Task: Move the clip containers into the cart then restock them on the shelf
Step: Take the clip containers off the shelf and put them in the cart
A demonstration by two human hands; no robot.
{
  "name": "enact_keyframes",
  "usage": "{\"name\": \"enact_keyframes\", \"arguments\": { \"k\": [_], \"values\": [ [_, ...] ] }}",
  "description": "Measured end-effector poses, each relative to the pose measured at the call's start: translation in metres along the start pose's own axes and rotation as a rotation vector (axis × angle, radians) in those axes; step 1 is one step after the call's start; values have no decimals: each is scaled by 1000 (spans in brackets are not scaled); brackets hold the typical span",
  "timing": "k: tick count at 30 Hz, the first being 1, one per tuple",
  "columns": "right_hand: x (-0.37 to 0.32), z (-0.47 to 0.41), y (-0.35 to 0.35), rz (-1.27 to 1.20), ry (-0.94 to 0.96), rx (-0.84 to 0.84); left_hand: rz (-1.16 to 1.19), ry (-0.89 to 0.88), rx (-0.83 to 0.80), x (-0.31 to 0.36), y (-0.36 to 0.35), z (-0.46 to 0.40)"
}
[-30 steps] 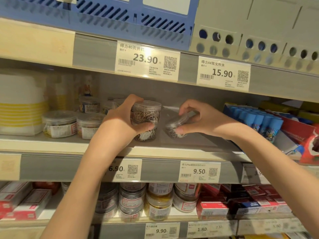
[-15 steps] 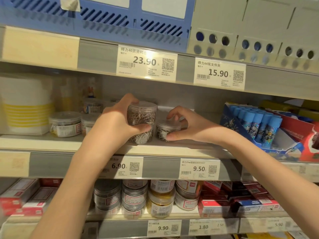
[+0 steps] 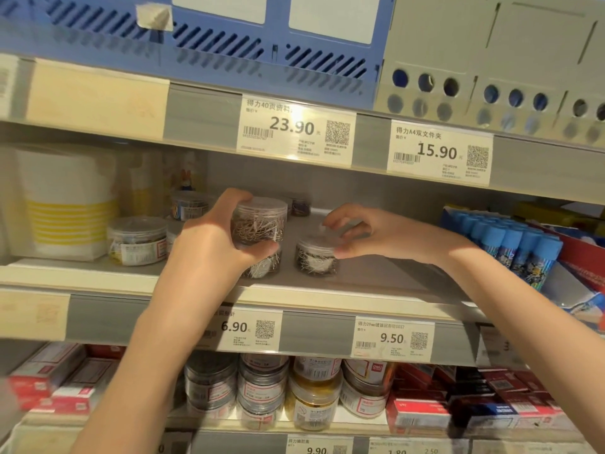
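My left hand (image 3: 209,247) grips a clear round clip container (image 3: 258,221) full of metal clips, which sits stacked on a second container (image 3: 263,267) on the middle shelf (image 3: 327,296). Just to the right stands a shorter clip container (image 3: 316,257) on the same shelf. My right hand (image 3: 376,234) hovers over its lid with fingers loosely curled and spread, the thumb near the lid's right edge, holding nothing. More clip containers (image 3: 137,240) stand to the left and further back (image 3: 190,204).
A white and yellow stack (image 3: 65,204) fills the shelf's left end. Blue-capped glue sticks (image 3: 517,244) in a display box stand on the right. The shelf below holds several jars (image 3: 262,388) and red boxes (image 3: 425,407). Blue and grey file boxes (image 3: 229,44) sit above.
My right hand set the shorter container upright on the shelf and has lifted its fingers off it. My left hand keeps its grip on the stacked container.
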State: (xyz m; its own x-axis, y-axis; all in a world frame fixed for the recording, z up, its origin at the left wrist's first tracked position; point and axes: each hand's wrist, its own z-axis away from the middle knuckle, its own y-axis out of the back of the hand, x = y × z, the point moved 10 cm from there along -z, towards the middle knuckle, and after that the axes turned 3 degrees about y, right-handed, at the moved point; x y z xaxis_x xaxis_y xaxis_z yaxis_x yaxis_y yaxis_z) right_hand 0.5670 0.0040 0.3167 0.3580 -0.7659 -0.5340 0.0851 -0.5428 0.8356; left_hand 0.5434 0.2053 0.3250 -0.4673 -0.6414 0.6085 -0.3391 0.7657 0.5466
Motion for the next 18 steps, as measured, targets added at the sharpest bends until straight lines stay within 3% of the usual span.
{"name": "enact_keyframes", "arguments": {
  "k": [12, 18],
  "values": [
    [18, -72, 15, 77, -13, -8, -15, 30, 9, -5, -8, -2],
    [24, -127, 5, 232, -7, -19, -19, 24, 33, -7, -7, -3]
  ]
}}
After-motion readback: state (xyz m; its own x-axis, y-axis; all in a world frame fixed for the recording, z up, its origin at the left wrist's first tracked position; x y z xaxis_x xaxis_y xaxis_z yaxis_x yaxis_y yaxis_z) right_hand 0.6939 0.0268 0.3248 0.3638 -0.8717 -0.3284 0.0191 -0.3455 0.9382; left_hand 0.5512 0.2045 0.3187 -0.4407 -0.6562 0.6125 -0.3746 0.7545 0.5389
